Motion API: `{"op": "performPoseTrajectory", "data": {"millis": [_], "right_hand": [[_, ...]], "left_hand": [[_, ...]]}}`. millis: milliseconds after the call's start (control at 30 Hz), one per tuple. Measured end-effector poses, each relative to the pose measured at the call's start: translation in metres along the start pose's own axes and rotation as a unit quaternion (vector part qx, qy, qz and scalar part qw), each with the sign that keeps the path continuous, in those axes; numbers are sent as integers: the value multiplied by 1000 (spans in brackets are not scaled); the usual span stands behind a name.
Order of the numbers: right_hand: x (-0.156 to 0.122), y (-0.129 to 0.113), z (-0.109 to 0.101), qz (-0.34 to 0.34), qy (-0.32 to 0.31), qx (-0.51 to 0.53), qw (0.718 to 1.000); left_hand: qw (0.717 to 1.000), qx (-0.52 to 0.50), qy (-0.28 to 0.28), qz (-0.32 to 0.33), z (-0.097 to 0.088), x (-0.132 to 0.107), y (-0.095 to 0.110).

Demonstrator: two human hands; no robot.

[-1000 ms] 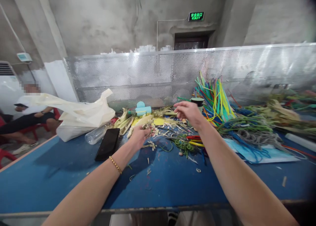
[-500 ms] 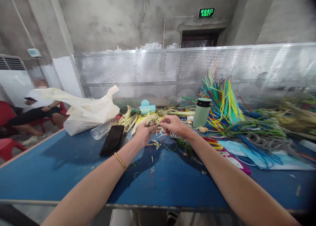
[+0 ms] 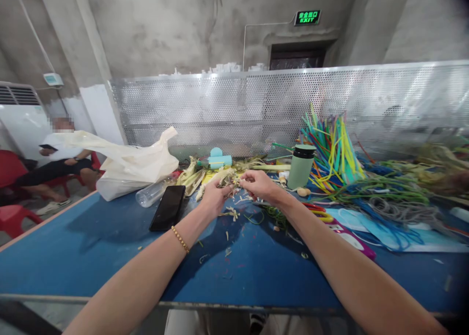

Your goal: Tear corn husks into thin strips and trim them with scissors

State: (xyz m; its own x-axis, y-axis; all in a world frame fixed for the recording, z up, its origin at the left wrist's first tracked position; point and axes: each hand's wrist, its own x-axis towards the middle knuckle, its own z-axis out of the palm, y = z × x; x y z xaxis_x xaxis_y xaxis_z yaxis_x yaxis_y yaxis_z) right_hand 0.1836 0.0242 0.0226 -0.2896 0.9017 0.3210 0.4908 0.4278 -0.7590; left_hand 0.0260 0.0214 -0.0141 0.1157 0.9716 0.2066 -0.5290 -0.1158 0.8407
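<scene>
My left hand (image 3: 213,195) is closed around a small bundle of pale dried leaf strips (image 3: 227,178) above the blue table (image 3: 110,247). My right hand (image 3: 259,184) meets it from the right, fingers pinched on the same bundle. Loose scraps of strip (image 3: 230,213) lie on the table just below both hands. A heap of pale and yellow leaves (image 3: 194,176) lies right behind the hands.
A black phone (image 3: 168,207), a clear bottle (image 3: 152,193) and a cream bag (image 3: 128,166) lie at left. A green flask (image 3: 301,166), coloured strips (image 3: 331,144) and tangled cords (image 3: 381,198) fill the right. A perforated metal screen (image 3: 256,110) stands behind. A person sits at far left (image 3: 54,159).
My right hand came down from near the flask and joined the left hand on the bundle. Since half a second ago the hands have hardly moved.
</scene>
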Motion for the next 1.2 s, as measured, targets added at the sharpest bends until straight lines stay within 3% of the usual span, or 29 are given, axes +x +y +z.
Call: {"op": "performPoseTrajectory", "data": {"millis": [267,400,700,833,1033,1200], "right_hand": [[-2,-4,-6,15,-25,76,997],[-3,-6,-3,27,-2,58,998],[-2,-4,-5,19,-22,14,999],[-2,-2,-9,12,-30,39,999],[-2,2,-14,1,-92,85,992],[2,9,-7,10,-51,62,997]], "left_hand": [[999,5,-44,8,-1,1,-2],[998,18,-62,11,-1,-1,-1],[998,-24,-40,-46,-3,0,4],[999,0,-20,-39,-5,2,3],[998,28,9,-46,-6,-2,4],[999,8,-26,-47,-5,-2,-5]]}}
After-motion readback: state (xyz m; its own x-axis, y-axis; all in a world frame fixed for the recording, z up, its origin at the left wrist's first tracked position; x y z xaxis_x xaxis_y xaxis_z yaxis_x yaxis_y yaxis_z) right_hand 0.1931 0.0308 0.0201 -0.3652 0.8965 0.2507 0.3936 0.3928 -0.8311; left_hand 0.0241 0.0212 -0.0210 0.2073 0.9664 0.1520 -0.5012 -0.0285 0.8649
